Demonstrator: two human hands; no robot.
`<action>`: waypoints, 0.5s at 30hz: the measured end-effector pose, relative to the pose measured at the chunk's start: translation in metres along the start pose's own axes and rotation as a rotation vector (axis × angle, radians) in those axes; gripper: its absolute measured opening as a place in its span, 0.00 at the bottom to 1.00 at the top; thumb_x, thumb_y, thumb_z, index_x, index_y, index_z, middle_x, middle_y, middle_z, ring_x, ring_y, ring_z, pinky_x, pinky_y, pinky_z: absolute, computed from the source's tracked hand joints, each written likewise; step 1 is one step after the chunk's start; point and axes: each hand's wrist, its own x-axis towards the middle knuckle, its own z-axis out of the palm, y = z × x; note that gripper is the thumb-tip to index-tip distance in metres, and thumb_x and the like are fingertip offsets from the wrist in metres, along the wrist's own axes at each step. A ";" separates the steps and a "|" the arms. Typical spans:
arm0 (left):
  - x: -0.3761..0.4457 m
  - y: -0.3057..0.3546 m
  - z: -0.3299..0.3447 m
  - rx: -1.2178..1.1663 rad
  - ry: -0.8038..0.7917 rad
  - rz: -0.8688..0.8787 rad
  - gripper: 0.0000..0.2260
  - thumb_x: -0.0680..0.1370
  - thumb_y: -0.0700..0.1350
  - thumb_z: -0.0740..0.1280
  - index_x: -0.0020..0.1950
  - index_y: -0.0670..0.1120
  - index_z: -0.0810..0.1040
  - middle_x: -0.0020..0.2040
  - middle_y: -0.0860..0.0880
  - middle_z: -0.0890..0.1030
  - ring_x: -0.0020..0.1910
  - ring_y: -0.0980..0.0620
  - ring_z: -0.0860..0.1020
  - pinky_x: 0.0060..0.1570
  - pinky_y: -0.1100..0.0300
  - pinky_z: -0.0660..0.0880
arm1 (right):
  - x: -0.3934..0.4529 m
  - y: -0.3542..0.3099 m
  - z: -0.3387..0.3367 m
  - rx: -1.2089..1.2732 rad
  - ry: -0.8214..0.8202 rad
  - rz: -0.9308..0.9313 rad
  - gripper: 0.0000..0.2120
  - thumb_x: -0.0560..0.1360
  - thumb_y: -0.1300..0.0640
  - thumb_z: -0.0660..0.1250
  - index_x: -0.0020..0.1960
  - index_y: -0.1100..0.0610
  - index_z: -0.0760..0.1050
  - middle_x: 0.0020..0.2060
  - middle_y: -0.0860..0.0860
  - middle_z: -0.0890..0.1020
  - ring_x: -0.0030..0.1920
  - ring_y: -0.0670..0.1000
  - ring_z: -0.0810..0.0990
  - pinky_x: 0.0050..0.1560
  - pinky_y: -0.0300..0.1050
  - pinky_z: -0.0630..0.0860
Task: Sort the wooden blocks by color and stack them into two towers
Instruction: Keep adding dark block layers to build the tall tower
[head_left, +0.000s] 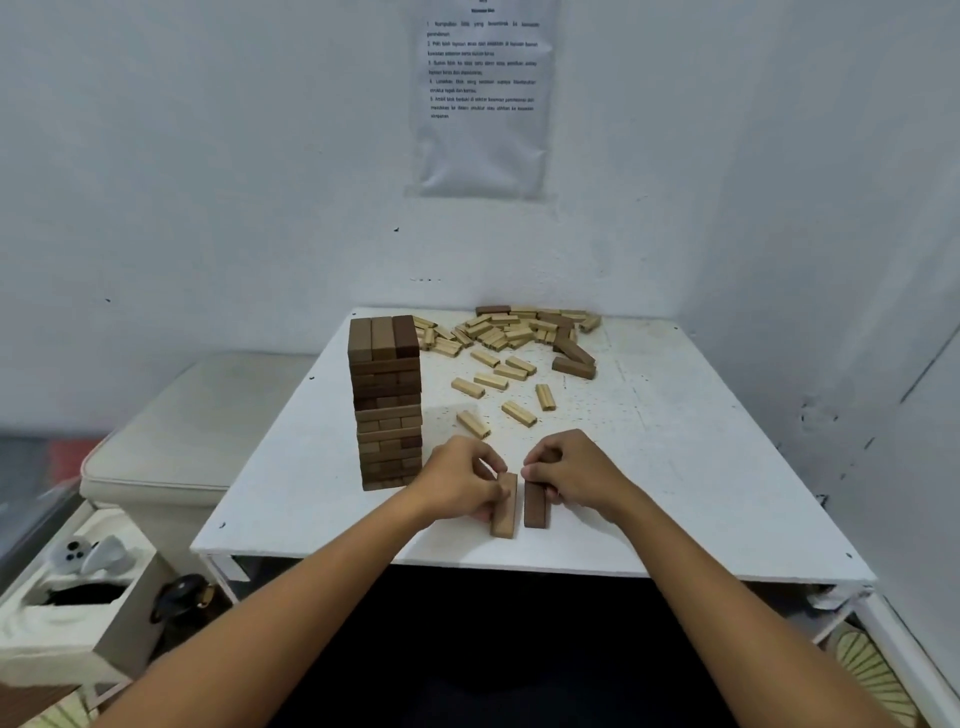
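1. Two brown blocks near the table's (675, 467) front edge, centre, lying lengthwise front-to-back, just beside each other with a narrow gap: a lighter brown block (505, 506) on the left, a darker brown block (535, 506) on the right. Likely being squared up as a pair, perhaps the base row of a new stack.
2. Left hand (460, 486) curled over the far end of the lighter brown block, thumb and fingers pinching its sides; grip firm, knuckles raised.
3. Right hand (569, 475) curled round the far end of the darker brown block, fingertips tucked down along its side. Contact partly hidden by the knuckles, so a pinch seems probable rather than certain.
4. Brown tower (387, 405) standing upright toward the left edge, mid-depth, many layers high, three blocks across the top; well apart from the hands.
5. Pale blocks (511, 338) heaped at the far edge, centre to right, a few dark blocks (574, 361) mixed in on the right side; loose pale strays (519, 413) trailing toward the middle. Pale tower not yet begun.
6. Printed sheet (485, 98) on the wall behind; cushioned seat (192, 431) left of the table.
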 end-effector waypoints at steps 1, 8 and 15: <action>0.000 -0.001 0.000 0.021 0.003 0.006 0.10 0.73 0.38 0.74 0.53 0.41 0.81 0.42 0.46 0.80 0.35 0.55 0.78 0.30 0.69 0.74 | 0.001 0.001 0.002 -0.011 0.012 -0.003 0.04 0.73 0.63 0.72 0.45 0.64 0.80 0.34 0.53 0.78 0.31 0.49 0.76 0.33 0.41 0.76; -0.003 -0.014 0.000 0.211 0.003 0.178 0.16 0.71 0.48 0.75 0.58 0.49 0.81 0.56 0.51 0.81 0.47 0.54 0.78 0.47 0.61 0.76 | -0.005 -0.001 0.004 -0.126 0.052 -0.044 0.11 0.72 0.60 0.71 0.55 0.56 0.80 0.45 0.48 0.78 0.46 0.47 0.75 0.42 0.40 0.70; -0.009 -0.031 -0.001 0.408 -0.166 0.366 0.31 0.70 0.59 0.74 0.71 0.55 0.72 0.73 0.60 0.67 0.69 0.61 0.60 0.66 0.57 0.61 | -0.011 0.008 -0.003 -0.144 0.144 0.031 0.20 0.76 0.62 0.63 0.67 0.63 0.73 0.52 0.57 0.83 0.49 0.54 0.82 0.50 0.45 0.76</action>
